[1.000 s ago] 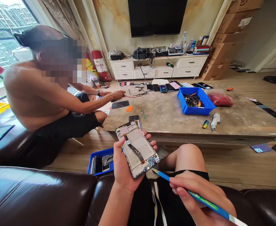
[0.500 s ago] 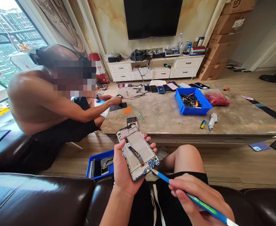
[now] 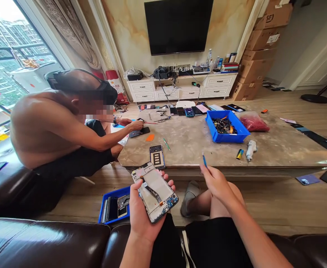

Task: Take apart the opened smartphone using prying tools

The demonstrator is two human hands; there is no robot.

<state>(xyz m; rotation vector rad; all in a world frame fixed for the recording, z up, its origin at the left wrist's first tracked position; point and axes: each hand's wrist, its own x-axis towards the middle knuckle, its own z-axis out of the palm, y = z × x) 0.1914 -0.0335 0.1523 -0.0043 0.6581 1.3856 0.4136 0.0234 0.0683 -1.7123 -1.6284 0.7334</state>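
Note:
An opened smartphone [image 3: 155, 191] lies in my left hand [image 3: 141, 212], its bare inside facing up. A dark ribbon cable runs down to a blue circuit board at its lower end. The thumb and fingers close round the phone's two long edges. My right hand [image 3: 218, 182] is raised near the table's front edge, closed round a thin blue pen-like tool [image 3: 204, 160] whose tip points up and away. This tool is apart from the phone. Just beyond my left hand, a phone back cover [image 3: 157, 157] lies on the table.
A stone-topped table [image 3: 186, 149] bears a blue bin [image 3: 227, 137] of small parts, a red bag [image 3: 254, 122], a white power tool [image 3: 251, 150], a battery [image 3: 239, 154] and a green pen [image 3: 167, 144]. A co-worker [image 3: 57, 123] handles a phone at left. Another blue bin [image 3: 104, 208] stands below.
My right hand has lifted the blue tool off the phone's lower board and carried it forward to the table's edge. The phone in my left hand has shifted slightly left and down in view.

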